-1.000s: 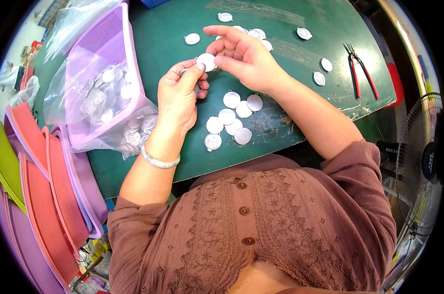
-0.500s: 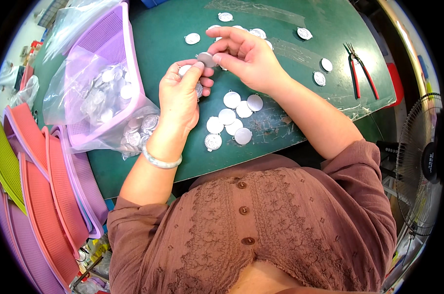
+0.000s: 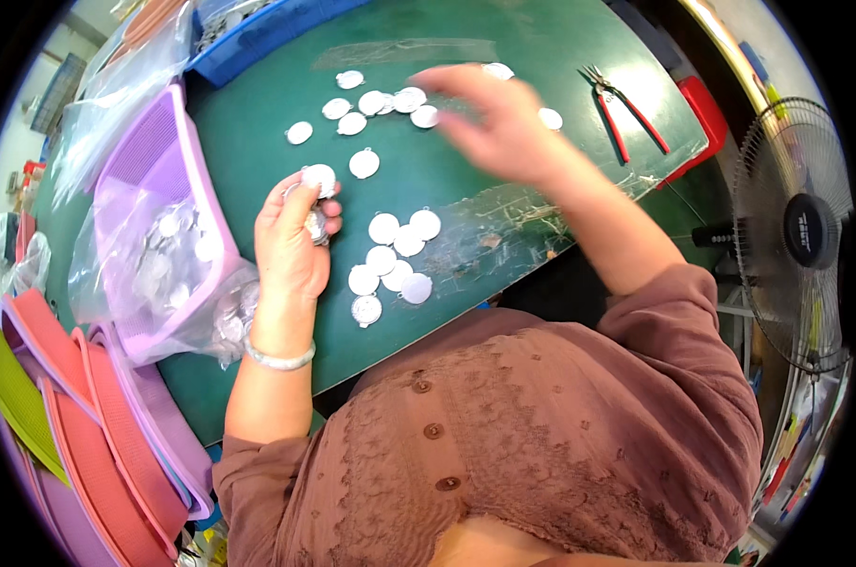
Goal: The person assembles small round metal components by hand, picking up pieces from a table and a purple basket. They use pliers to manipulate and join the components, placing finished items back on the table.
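Observation:
My left hand (image 3: 295, 231) is closed around several round silver pendants. One pale disc pendant (image 3: 319, 180) shows at the thumb and fingertips, and more pendants (image 3: 316, 225) peek out below the fingers. My right hand (image 3: 494, 123), blurred by motion, hovers over the far part of the table with thumb and index finger apart; I see nothing held in it. Just left of its fingers lies a loose row of silver pendants (image 3: 372, 103). A single pendant (image 3: 363, 163) rests between my hands, and a near cluster of pendants (image 3: 381, 260) lies right of my left wrist.
On the left, a purple basket (image 3: 210, 180) holds a clear bag of pendants (image 3: 158, 260). Stacked coloured baskets (image 3: 106, 416) stand beside the table. Red-handled pliers (image 3: 626, 113) lie at the right. A blue bin (image 3: 276, 33) sits at the back, and a fan (image 3: 811, 231) stands off the right edge.
My right hand has parted from my left and swung right. The left hand still grips its pendants. The whole view has shifted, bringing the blue bin and more of the fan into sight.

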A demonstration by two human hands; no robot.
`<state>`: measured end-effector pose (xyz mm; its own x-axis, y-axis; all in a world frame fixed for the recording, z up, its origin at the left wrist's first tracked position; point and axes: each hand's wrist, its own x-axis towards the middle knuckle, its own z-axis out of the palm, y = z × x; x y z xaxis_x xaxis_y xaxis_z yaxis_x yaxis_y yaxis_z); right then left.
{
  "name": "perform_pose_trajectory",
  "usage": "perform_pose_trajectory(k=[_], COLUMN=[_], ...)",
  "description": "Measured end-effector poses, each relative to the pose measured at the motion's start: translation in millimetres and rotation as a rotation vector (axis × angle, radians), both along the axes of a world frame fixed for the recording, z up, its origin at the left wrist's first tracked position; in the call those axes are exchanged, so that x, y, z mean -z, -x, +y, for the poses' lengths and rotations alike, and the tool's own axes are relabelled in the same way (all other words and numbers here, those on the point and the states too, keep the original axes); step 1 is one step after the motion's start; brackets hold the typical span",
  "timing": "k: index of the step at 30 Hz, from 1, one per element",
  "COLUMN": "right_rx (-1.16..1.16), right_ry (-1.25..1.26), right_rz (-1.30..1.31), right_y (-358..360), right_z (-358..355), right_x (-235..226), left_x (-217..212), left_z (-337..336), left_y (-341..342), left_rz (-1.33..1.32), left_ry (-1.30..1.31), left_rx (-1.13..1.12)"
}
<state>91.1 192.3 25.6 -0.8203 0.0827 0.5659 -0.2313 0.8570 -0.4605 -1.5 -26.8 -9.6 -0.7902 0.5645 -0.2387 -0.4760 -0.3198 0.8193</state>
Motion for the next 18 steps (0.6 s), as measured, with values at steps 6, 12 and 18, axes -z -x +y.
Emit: perform_pose_trajectory(k=[6,12,18], right_rx=[0.736,0.852,0.728], right_ry=[-0.421,-0.252,-0.267], right_rz=[-0.274,-0.563,-0.48], right_y=[-97.0,-134.1,-130.7], right_z=[130.8,164.3,160.4], right_x=[17.6,35.8,25.1], left_x=[-5.6,-5.0,-2.9], left_z=[2.2,2.5,0.3], left_y=[-6.2,-9.2,-8.5], left_rz=[-0.014,0.019,0.099], left_ry=[-0.013,-0.016,0.031], left_rx=[0.017,0.054,0.065])
